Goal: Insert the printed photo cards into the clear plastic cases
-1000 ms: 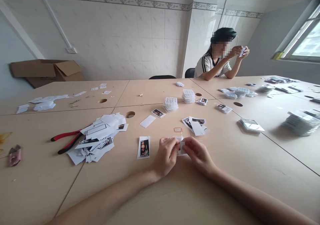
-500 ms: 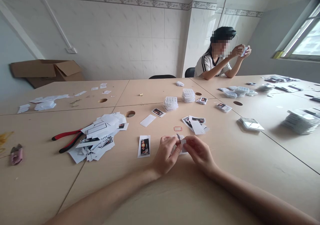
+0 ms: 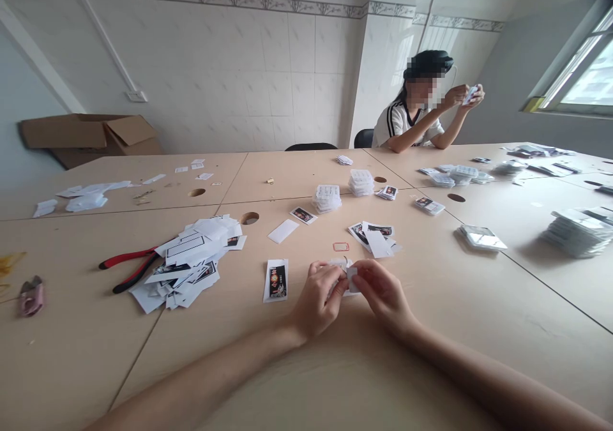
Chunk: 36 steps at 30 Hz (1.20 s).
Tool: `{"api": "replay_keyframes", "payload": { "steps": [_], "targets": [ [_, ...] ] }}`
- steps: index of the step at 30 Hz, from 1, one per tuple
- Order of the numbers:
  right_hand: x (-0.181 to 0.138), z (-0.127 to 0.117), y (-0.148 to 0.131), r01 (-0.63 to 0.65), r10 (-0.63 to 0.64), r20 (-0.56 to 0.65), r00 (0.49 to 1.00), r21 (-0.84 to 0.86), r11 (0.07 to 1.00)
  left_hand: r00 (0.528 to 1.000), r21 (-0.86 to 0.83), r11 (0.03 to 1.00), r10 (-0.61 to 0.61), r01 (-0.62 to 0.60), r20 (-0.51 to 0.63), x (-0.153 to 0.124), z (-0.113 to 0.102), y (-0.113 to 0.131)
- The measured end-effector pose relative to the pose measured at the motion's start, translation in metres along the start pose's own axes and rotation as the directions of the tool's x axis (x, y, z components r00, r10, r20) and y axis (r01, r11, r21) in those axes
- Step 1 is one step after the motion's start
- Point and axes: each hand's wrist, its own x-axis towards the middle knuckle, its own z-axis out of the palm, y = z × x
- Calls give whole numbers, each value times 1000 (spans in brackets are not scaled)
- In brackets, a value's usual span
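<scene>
My left hand (image 3: pixel 318 297) and my right hand (image 3: pixel 382 294) meet over the light wooden table (image 3: pixel 431 303), fingers pinched together on a small white paper piece (image 3: pixel 351 278) held between them. A printed card (image 3: pixel 276 280) with a dark picture lies flat just left of my left hand. A small red rectangular ring (image 3: pixel 340 247) rests on the table just beyond my fingers. A few printed cards (image 3: pixel 374 234) lie in a loose group further back.
A heap of white papers and cards (image 3: pixel 189 262) lies at left over red-handled pliers (image 3: pixel 125 265). Stacks of clear packets (image 3: pixel 327 198) stand mid-table, more stacks (image 3: pixel 577 232) at right. Another person (image 3: pixel 416 115) sits at the far side holding something up. Cardboard boxes (image 3: pixel 86 136) sit far left.
My hands have stayed in place, fingers working the small white piece slightly. The person across has raised their hands a little to the right.
</scene>
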Motion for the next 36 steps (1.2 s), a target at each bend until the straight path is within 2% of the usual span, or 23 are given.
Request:
{"api": "replay_keyframes", "payload": {
  "steps": [9, 14, 26, 36],
  "targets": [
    [-4, 1, -3, -10, 10, -3, 1000, 28, 1000, 998, -2, 998, 57, -58, -15, -3, -2, 0],
    [-7, 3, -5, -32, 29, 42, 999, 67, 997, 997, 3, 997, 71, -71, 0, -3, -4, 2],
    [-9, 2, -3, -49, 46, 91, 995, 31, 998, 994, -4, 994, 110, -110, 7, -4, -6, 4],
    [-10, 3, -3, -47, 44, 73, 996, 38, 998, 995, 16, 995, 103, -103, -3, -5, -5, 3]
  ]
}}
